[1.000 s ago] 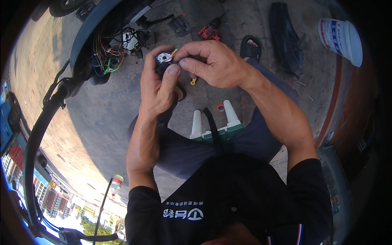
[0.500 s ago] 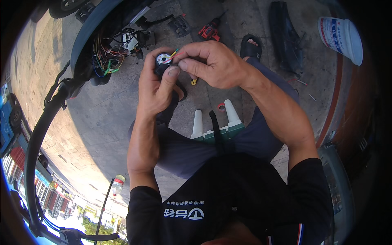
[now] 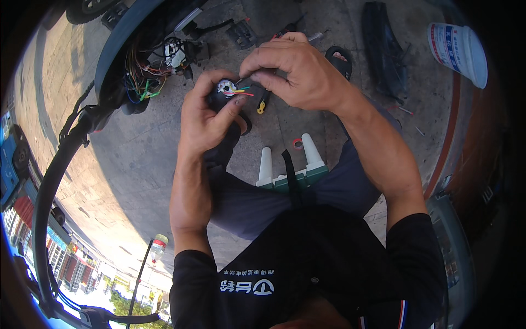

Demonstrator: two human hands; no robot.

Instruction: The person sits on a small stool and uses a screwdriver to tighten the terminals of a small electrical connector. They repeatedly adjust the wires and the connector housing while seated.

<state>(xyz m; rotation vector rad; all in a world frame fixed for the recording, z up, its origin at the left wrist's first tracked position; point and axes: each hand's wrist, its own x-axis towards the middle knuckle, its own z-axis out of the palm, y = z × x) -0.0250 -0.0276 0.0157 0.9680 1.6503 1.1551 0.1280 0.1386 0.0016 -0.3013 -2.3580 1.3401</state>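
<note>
Remotely, I see: left hand (image 3: 204,112) gripping round, silver-faced black part (image 3: 223,86) (red, yellow, green wires (image 3: 246,95) protruding); right hand (image 3: 298,71) pinching thin dark shaft (image 3: 239,81).

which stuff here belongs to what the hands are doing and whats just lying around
Part of the job:
small round part, held in the left hand
coloured wires coming from it
thin dark item, apparently pinched in the right hand

Seemingly just lying about:
red drill, mostly hidden
yellow-and-black tool
white bucket
long black piece
</note>
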